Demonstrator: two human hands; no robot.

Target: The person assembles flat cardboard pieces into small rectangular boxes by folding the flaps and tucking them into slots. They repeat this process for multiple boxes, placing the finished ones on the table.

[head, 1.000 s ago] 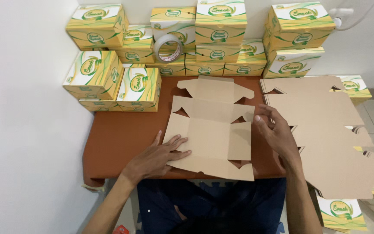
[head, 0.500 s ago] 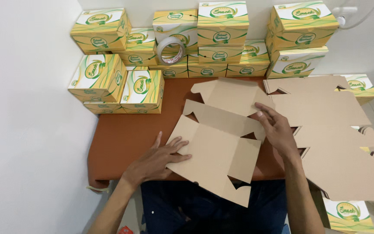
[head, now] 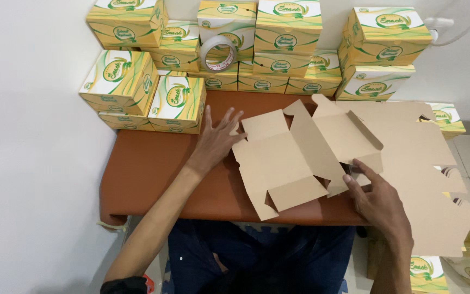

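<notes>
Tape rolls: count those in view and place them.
1. The tape roll leans upright against the stacked yellow-green boxes at the table's back; others may be hidden behind them.

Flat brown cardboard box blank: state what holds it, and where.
Neither hand grips it. Left hand presses its left edge; right hand rests on its right flap.

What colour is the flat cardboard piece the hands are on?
The flat cardboard blank is plain light brown, unprinted on the side facing up; the head view shows it.
</notes>
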